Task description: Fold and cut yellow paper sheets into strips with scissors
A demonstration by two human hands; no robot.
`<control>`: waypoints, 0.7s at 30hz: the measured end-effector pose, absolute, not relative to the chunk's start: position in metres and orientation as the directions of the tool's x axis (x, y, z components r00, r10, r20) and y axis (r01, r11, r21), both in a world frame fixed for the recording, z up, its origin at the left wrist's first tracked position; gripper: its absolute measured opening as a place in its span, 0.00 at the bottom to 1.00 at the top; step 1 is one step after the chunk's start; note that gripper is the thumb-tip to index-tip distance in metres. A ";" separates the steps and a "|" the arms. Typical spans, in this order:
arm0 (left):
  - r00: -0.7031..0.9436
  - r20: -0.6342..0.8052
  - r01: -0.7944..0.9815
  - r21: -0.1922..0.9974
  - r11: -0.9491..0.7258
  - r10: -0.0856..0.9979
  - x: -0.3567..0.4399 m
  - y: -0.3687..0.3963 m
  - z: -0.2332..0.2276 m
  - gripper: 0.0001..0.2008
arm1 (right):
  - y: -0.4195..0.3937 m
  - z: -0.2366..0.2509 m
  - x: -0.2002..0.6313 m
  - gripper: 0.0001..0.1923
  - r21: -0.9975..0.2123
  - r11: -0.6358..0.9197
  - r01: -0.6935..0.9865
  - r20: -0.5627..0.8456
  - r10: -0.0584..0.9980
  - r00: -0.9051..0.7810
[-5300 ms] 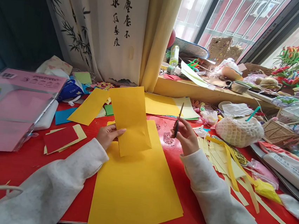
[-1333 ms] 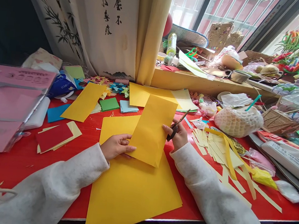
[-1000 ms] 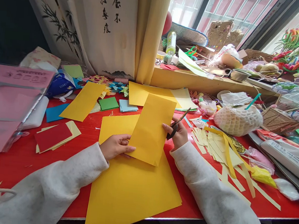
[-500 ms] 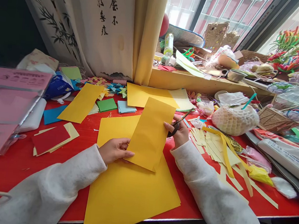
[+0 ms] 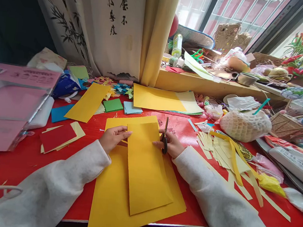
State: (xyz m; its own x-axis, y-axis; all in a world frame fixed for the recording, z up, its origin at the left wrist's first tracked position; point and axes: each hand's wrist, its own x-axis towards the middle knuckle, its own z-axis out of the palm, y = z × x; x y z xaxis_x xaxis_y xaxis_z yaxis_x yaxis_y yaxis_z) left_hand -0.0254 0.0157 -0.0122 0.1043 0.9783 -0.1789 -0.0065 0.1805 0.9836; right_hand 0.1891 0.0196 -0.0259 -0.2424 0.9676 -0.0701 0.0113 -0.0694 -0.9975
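Note:
A folded-looking rectangle of yellow paper (image 5: pixel 148 170) is held between my two hands above the table. My left hand (image 5: pixel 113 138) pinches its upper left edge, thumb on top and fingers behind. At the upper right edge, my right hand (image 5: pixel 172 144) has its thumb on the paper while it also grips black-handled scissors (image 5: pixel 165 143), whose blades point away from me. The scissors stand apart from any cut line. Beneath lie larger yellow sheets (image 5: pixel 104 209), which reach past the table's front edge.
Red cards (image 5: pixel 58 138), a yellow strip of card (image 5: pixel 88 102) and green squares (image 5: pixel 113 105) lie to the left and back. Cream paper strips (image 5: pixel 219 148) spread at the right, near a net-wrapped bundle (image 5: pixel 247 124). Pink packaging (image 5: pixel 12 107) stands far left on the red table (image 5: pixel 62 180).
The yellow paper has come down and tilted the other way, its near end closer to me. My left hand has moved up its edge; the scissors have turned more upright. The view has shifted slightly.

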 end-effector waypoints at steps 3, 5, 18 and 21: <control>0.042 -0.153 -0.002 0.988 0.153 0.987 -0.027 0.018 -0.014 0.15 | 0.019 -0.027 0.189 0.22 -0.997 -0.063 0.034 -0.070 0.960 -0.271; 0.036 -0.149 0.001 0.989 0.150 0.988 -0.028 0.018 -0.016 0.15 | 0.020 -0.028 0.189 0.22 -0.998 -0.052 0.046 -0.062 0.961 -0.269; 0.230 -0.209 -0.037 0.974 0.223 0.951 -0.025 0.012 -0.008 0.15 | 0.017 -0.027 0.187 0.22 -1.000 -0.009 -0.008 -0.007 0.978 -0.209; 0.315 -0.254 -0.002 0.963 0.269 0.914 -0.024 0.010 -0.007 0.17 | 0.016 -0.024 0.186 0.23 -1.000 0.003 -0.023 0.006 0.989 -0.150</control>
State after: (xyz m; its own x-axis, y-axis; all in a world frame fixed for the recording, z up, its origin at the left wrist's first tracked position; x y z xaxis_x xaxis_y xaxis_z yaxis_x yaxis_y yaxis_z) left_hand -0.0237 0.0097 -0.0072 0.3154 0.9143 -0.2541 -0.0023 0.2685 0.9633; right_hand 0.1859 0.0160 -0.0242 -0.1495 0.9887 0.0061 -0.0229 0.0028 -0.9997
